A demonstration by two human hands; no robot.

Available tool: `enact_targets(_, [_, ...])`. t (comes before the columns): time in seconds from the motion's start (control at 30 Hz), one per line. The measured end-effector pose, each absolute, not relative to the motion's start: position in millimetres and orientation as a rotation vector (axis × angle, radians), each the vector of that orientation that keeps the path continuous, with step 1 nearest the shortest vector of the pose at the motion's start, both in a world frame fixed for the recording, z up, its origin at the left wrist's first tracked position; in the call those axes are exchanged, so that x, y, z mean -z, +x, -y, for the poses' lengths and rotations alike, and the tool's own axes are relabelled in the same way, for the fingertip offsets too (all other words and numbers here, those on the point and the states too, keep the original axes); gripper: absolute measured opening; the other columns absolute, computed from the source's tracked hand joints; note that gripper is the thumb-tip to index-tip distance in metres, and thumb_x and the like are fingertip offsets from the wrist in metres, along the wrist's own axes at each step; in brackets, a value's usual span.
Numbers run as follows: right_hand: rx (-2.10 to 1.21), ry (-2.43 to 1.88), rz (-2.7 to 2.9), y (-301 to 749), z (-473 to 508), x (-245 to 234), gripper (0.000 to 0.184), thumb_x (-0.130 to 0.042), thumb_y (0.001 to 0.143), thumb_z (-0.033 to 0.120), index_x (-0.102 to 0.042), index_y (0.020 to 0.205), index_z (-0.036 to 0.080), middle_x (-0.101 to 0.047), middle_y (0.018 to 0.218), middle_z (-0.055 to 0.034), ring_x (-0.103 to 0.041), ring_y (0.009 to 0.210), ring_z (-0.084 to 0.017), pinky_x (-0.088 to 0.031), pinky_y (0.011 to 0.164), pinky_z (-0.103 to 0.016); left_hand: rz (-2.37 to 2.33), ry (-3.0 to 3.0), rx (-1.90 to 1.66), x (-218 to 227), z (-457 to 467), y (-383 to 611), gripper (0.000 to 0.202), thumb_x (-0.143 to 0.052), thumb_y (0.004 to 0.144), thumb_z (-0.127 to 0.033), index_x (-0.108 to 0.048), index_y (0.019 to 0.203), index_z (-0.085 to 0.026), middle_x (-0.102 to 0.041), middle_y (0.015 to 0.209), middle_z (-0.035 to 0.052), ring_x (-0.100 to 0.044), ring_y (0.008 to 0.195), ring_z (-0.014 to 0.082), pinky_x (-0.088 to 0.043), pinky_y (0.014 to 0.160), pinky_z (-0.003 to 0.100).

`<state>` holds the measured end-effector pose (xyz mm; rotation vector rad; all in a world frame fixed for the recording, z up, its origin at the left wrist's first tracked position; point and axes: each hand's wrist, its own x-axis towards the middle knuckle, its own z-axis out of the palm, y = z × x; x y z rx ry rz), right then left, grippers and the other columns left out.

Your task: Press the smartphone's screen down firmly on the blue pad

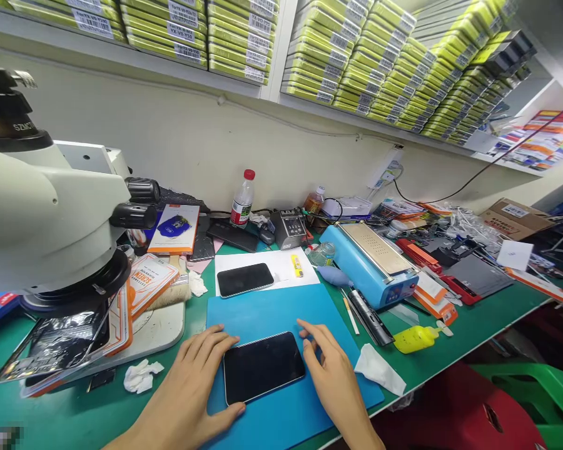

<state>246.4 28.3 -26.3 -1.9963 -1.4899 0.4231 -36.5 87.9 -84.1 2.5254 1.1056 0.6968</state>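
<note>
A smartphone (264, 367) with a dark screen lies face up on the blue mat (263, 312). At its left end is my left hand (194, 381), fingers stretched out, the thumb along the lower left corner and the fingertips near the upper left one. My right hand (331, 372) rests by the right end, fingers apart and slightly curved, with nothing held in it. Beyond the mat, a second dark-screened phone (245, 279) lies on a white sheet (281, 259), and a small yellow item (297, 266) is to its right.
A microscope (56, 212) stands at the left over stacked boxes. To the right are a blue heating machine (370, 262), a black tool (368, 315), a yellow bottle (416, 338) and a crumpled tissue (380, 370). A red-capped bottle (243, 200) stands near the wall.
</note>
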Motion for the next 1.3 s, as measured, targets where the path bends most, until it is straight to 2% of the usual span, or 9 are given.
enact_targets(0.13, [-0.513, -1.965, 1.493, 237.6, -33.8, 26.6, 0.04, -0.045, 0.104, 0.044, -0.077, 0.121, 0.029, -0.076, 0.112, -0.0065, -0.068, 0.072, -0.018, -0.053, 0.057, -0.027, -1.108, 2.562, -0.708, 80.6, -87.1, -35.0, 0.077, -0.086, 0.079, -0.04, -0.052, 0.147, -0.031, -0.064, 0.139, 0.0075, -0.058, 0.132, 0.0368, -0.053, 0.109, 0.052])
enact_targets(0.27, [-0.553, -1.964, 1.469, 236.1, -36.9, 26.0, 0.038, -0.045, 0.102, 0.044, -0.078, 0.111, 0.027, -0.075, 0.112, -0.0078, -0.07, 0.079, -0.02, -0.053, 0.061, -0.028, -1.111, 2.516, -0.654, 77.1, -87.4, -33.4, 0.07, -0.086, 0.078, -0.04, -0.056, 0.142, -0.032, -0.063, 0.135, 0.0074, -0.058, 0.129, 0.0371, -0.052, 0.108, 0.054])
enact_targets(0.37, [-0.562, -2.001, 1.444, 238.5, -41.7, 25.7, 0.034, -0.047, 0.1, 0.042, -0.077, 0.105, 0.026, -0.074, 0.095, -0.0061, -0.065, 0.069, -0.02, -0.05, 0.059, -0.029, -1.113, 2.485, -0.629, 76.2, -88.3, -33.3, 0.072, -0.086, 0.079, -0.04, -0.055, 0.142, -0.033, -0.062, 0.136, 0.0069, -0.056, 0.13, 0.0373, -0.051, 0.109, 0.056])
enact_targets(0.47, [-0.575, -2.041, 1.439, 240.3, -46.5, 24.7, 0.032, -0.048, 0.097, 0.043, -0.075, 0.1, 0.025, -0.064, 0.073, -0.0011, -0.059, 0.06, -0.019, -0.046, 0.055, -0.029, -1.116, 2.468, -0.619, 75.6, -88.4, -34.2, 0.072, -0.086, 0.079, -0.04, -0.054, 0.143, -0.034, -0.061, 0.137, 0.0061, -0.055, 0.13, 0.0368, -0.051, 0.109, 0.056])
enact_targets(0.53, [-0.581, -2.068, 1.441, 240.2, -48.7, 23.6, 0.032, -0.047, 0.095, 0.044, -0.073, 0.098, 0.025, -0.058, 0.067, 0.0008, -0.057, 0.058, -0.019, -0.043, 0.054, -0.029, -1.115, 2.465, -0.617, 75.0, -88.1, -34.7, 0.071, -0.086, 0.079, -0.04, -0.054, 0.143, -0.034, -0.061, 0.136, 0.0057, -0.054, 0.131, 0.0367, -0.051, 0.109, 0.056])
enact_targets(0.73, [-0.605, -2.137, 1.454, 238.4, -52.7, 21.1, 0.034, -0.044, 0.091, 0.046, -0.071, 0.097, 0.025, -0.053, 0.065, 0.0015, -0.054, 0.059, -0.02, -0.04, 0.055, -0.029, -1.103, 2.47, -0.609, 71.9, -87.9, -33.8, 0.07, -0.086, 0.079, -0.04, -0.055, 0.142, -0.031, -0.062, 0.136, 0.0064, -0.053, 0.132, 0.0372, -0.05, 0.111, 0.057])
enact_targets(1.03, [-0.602, -2.189, 1.445, 240.9, -56.0, 24.4, 0.041, -0.043, 0.093, 0.051, -0.073, 0.099, 0.023, -0.058, 0.065, 0.0, -0.057, 0.06, -0.021, -0.042, 0.056, -0.03, -1.096, 2.472, -0.629, 69.4, -89.0, -32.5, 0.07, -0.087, 0.077, -0.04, -0.057, 0.14, -0.029, -0.062, 0.135, 0.0081, -0.055, 0.13, 0.0385, -0.049, 0.11, 0.057])
enact_targets(1.3, [-0.53, -2.265, 1.505, 235.8, -61.0, 16.6, 0.031, -0.045, 0.092, 0.041, -0.072, 0.093, 0.025, -0.063, 0.07, -0.0026, -0.062, 0.066, -0.023, -0.04, 0.057, -0.03, -1.077, 2.474, -0.665, 65.5, -90.2, -33.2, 0.068, -0.089, 0.074, -0.038, -0.061, 0.135, -0.026, -0.065, 0.129, 0.008, -0.058, 0.126, 0.0367, -0.051, 0.108, 0.053])
